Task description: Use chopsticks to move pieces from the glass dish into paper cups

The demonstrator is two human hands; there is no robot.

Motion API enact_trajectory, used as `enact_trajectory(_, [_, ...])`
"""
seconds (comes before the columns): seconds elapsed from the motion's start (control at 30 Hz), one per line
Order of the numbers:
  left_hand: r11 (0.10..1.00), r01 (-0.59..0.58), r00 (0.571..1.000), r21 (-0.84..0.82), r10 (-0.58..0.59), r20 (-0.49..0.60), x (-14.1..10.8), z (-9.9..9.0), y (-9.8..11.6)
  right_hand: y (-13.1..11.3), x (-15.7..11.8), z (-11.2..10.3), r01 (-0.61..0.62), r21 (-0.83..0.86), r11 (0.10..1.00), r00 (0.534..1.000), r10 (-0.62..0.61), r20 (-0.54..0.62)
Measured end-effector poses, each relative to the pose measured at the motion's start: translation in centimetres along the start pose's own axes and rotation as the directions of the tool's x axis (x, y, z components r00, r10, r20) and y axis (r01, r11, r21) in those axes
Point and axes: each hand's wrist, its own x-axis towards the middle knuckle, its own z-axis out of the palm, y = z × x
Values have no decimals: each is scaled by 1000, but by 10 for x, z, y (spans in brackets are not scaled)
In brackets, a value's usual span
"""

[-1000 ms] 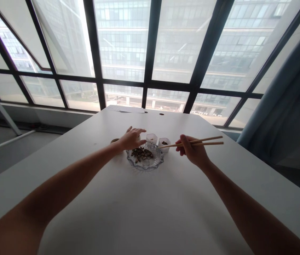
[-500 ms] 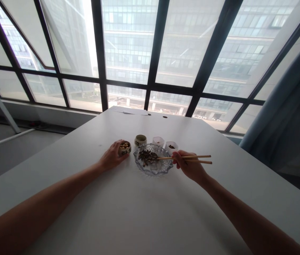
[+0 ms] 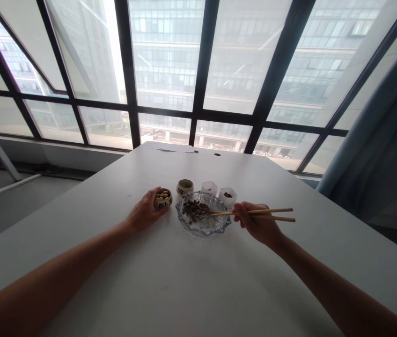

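Observation:
My left hand (image 3: 145, 209) is curled round the near side of a small pale cup (image 3: 163, 204) with dark characters. Light brown nuts, perhaps peanuts, fill it. In my right hand (image 3: 256, 225) is a pair of wooden chopsticks (image 3: 279, 210), pinched in the fingers and pointing left. Their tips reach over a scalloped clear glass plate (image 3: 221, 230), at the edge of a heap of dark, elongated seeds (image 3: 194, 209). Whether the tips grip a seed is too small to tell.
Behind the plate stand a second pale cup (image 3: 185, 186), a white translucent cup (image 3: 209, 188) and another white cup (image 3: 228, 196) with dark bits inside. All rest on a white table (image 3: 198, 285). Papers (image 3: 170, 147) lie at its far end, before tall windows. A curtain (image 3: 370, 126) hangs right.
My right hand and the chopsticks have shifted right, with the tips drawn slightly back toward the seed heap's right edge. My left hand stays on the cup. The whole view has shifted slightly.

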Motion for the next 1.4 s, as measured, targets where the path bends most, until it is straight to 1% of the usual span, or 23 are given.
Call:
enact_trajectory(0.1, [1000, 0, 1000, 6, 0, -5, 0, 1, -1, -6, 1, -1, 68, -52, 996, 997, -66, 34])
enact_trajectory(0.17, [1000, 1, 1000, 8, -1, 1, -1, 1, 0, -8, 1, -2, 89, -55, 995, 995, -86, 59])
enact_trajectory(0.23, [1000, 6, 1000, 12, -6, 7, -1, 1, 1, -9, 0, -3, 84, -32, 996, 994, -82, 77])
enact_trajectory(0.3, [1000, 13, 1000, 18, -13, 7, -1, 0, 2, -8, 0, -2, 54, 3, 999, 995, -54, 80])
enact_trajectory(0.37, [1000, 15, 1000, 23, -15, 6, -1, -1, 3, -6, 0, -1, -15, 66, 998, 999, 12, 48])
enact_trajectory(0.43, [1000, 10, 1000, 26, -10, 6, -1, -2, 4, -4, 2, 2, -126, 186, 974, 989, 137, -48])
enact_trajectory(0.47, [1000, 6, 1000, 28, -6, 6, -1, -2, 4, -1, 4, 3, -183, 271, 945, 970, 218, -105])
enact_trajectory(0.5, [1000, 2, 1000, 30, -2, 6, -1, -3, 4, 1, 6, 4, -231, 361, 904, 941, 301, -152])
enact_trajectory(0.57, [999, -1, 1000, 35, 1, 11, -1, -3, 5, 8, 11, 4, -285, 515, 808, 879, 435, -196])
enact_trajectory(0.63, [999, 4, 1000, 41, -5, 19, -1, -4, 5, 15, 15, 4, -300, 611, 733, 839, 507, -196])
enact_trajectory(0.7, [999, 10, 1000, 47, -11, 21, 0, -4, 6, 19, 18, 3, -289, 648, 704, 821, 530, -210])
enact_trajectory(0.73, [999, 13, 1000, 48, -14, 21, 0, -4, 6, 19, 18, 3, -272, 649, 710, 819, 525, -231])
enact_trajectory(0.8, [999, 19, 1000, 50, -20, 24, 0, -4, 6, 14, 18, 2, -220, 617, 755, 825, 482, -296])
enact_trajectory(0.93, [998, 30, 999, 52, -32, 31, -1, -3, 6, -5, 15, 0, -74, 479, 875, 838, 315, -446])
enact_trajectory(1.03, [999, 15, 1000, 50, -16, 19, -1, -4, 7, -18, 12, -1, -6, 404, 915, 836, 227, -500])
enact_trajectory(1.13, [998, 14, 1000, 54, -15, 18, -1, -4, 7, -23, 7, -1, 22, 343, 939, 850, 163, -501])
enact_trajectory(1.27, [998, 17, 1000, 57, -17, 10, -1, -2, 5, -26, 2, -4, 71, 200, 977, 887, 29, -460])
enact_trajectory(1.33, [998, 6, 1000, 57, -7, 1, 0, -1, 4, -25, 0, -8, 83, 103, 991, 904, -32, -426])
enact_trajectory(1.4, [998, -1, 1000, 55, 1, -1, 0, -1, 3, -21, -1, -16, 102, -13, 995, 930, -100, -354])
